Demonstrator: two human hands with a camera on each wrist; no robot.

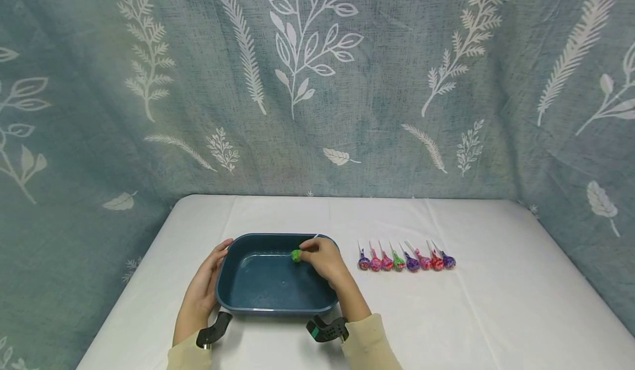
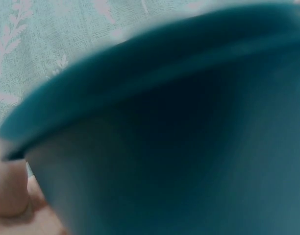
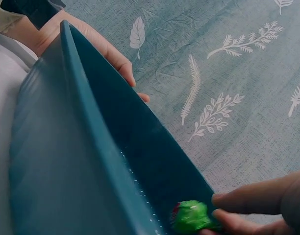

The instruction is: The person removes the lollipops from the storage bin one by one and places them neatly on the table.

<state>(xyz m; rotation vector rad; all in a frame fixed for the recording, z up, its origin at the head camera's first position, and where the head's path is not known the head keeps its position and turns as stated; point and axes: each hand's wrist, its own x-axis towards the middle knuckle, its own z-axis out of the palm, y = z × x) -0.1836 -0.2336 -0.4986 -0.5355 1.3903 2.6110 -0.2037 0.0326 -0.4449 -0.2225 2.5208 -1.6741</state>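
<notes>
My right hand [image 1: 323, 257] reaches over the right part of a dark blue rectangular baking dish [image 1: 273, 310]. Between its thumb and fingers it pinches a lollipop in a green wrapper [image 1: 295, 256], and a bit of white stick shows above the hand. In the right wrist view the lollipop's green head [image 3: 190, 216] is inside the dish, close to the far wall. My left hand [image 1: 202, 286] rests against the outside of the dish's left wall, its fingers extended along the side up to the rim. The left thumb is hidden in the head view.
A row of several wrapped lollipops [image 1: 398, 262] lies right of the dish, sticks pointing away, in purple, pink, red and green wrappers. A white cloth [image 1: 496, 287] covers the table. Behind it hangs a grey-green curtain [image 1: 377, 83] with white leaf prints.
</notes>
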